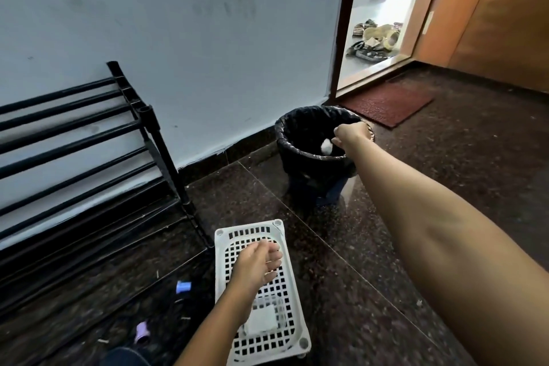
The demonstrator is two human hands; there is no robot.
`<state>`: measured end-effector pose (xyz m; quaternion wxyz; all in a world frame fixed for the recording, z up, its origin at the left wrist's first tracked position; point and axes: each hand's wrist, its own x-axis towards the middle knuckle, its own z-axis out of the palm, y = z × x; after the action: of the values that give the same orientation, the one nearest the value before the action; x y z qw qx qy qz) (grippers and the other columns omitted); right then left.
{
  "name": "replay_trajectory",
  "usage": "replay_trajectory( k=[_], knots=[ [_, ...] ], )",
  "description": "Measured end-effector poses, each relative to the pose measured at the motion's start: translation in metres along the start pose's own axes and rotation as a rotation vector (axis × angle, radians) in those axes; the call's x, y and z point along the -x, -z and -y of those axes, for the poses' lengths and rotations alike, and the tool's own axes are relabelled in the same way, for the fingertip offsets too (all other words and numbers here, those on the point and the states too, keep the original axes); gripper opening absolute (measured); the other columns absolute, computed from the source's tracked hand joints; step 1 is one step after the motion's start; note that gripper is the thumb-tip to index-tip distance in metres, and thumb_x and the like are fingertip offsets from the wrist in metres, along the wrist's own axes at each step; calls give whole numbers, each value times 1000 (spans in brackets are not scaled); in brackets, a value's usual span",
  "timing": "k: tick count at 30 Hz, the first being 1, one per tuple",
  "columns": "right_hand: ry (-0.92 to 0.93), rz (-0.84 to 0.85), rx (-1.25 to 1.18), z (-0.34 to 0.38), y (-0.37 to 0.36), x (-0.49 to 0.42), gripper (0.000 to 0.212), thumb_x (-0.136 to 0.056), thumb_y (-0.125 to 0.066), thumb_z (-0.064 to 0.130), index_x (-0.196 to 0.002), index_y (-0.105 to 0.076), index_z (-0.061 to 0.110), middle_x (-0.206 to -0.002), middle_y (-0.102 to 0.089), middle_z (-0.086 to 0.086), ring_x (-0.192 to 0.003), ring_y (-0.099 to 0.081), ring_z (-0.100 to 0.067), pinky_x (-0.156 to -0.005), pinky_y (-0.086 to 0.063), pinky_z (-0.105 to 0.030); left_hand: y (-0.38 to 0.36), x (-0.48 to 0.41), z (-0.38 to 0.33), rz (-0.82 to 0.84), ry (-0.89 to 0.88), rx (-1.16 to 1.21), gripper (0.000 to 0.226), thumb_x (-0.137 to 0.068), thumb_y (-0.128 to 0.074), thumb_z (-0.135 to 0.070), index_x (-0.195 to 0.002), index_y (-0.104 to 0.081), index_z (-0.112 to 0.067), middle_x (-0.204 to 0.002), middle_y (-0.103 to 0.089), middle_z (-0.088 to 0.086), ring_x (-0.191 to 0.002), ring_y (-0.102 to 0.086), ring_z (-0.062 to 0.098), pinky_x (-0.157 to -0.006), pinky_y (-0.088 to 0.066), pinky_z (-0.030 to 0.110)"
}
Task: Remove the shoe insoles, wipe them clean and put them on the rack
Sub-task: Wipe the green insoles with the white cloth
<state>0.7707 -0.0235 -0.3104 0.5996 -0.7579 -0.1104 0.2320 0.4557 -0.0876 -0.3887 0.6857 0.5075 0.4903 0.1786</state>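
My right hand (pixel 349 134) reaches out over a black-lined waste bin (pixel 300 154) by the wall. A small white wad (pixel 326 145) sits at its downturned fingertips, inside the bin's mouth, and appears pinched. My left hand (pixel 258 267) hovers or rests, fingers loosely bent, on a white perforated plastic tray (pixel 292 291) lying on the floor and holds nothing. A white folded cloth or wipe (pixel 263 321) lies in a clear holder on the tray's near end. The black tube shoe rack (pixel 89 140) stands at the left against the wall, its bars bare. No insoles are in view.
Dark polished stone floor all around. A blue cap (pixel 183 287) and a lilac piece (pixel 141 331) lie beside the tray among small debris. A red doormat (pixel 386 104) lies at an open doorway, with several sandals (pixel 375 38) outside. A wooden door (pixel 490 18) stands at right.
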Motion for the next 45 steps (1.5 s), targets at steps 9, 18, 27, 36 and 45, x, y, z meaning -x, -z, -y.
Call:
replay_trajectory(
  k=[9,18,27,36,45],
  knots=[
    [341,346,185,-16,-38,110,17,-77,-64,1,-70,-69,15,-66,-66,-1,-55,-58,-9,-54,-50,-19,31,29,14,-37,48,-6,21,-101,-45,-21,-97,-63,-12,-89,-66,0,-80,-60,13,-72,-49,25],
    [646,1079,1231,-163,-49,241,18,-77,-56,6,-83,-71,14,-84,-71,-5,-76,-66,-20,-71,-55,-32,75,54,86,-89,172,-273,16,-94,-49,-14,-89,-63,-18,-95,-64,9,-79,-57,23,-66,-49,34],
    [775,904,1614,-205,-58,248,24,-89,-52,19,-108,-63,8,-110,-63,-13,-101,-61,-31,-78,-49,-35,70,62,112,45,54,-566,41,-100,-41,-16,-141,-45,-18,-146,-46,5,-133,-44,17,-99,-35,20],
    [559,853,1296,-210,-58,235,14,-80,-63,13,-90,-72,18,-92,-72,-2,-85,-67,-20,-72,-53,-28,64,50,118,68,30,-590,44,-99,-40,-20,-143,-41,-21,-148,-44,3,-131,-47,19,-107,-38,31],
    [256,959,1001,-158,-58,222,17,-74,-75,5,-68,-68,19,-75,-69,5,-72,-64,-3,-75,-52,-17,72,55,118,0,85,-423,35,-97,-39,-17,-129,-51,-22,-127,-56,6,-100,-62,23,-79,-47,28]
  ],
)
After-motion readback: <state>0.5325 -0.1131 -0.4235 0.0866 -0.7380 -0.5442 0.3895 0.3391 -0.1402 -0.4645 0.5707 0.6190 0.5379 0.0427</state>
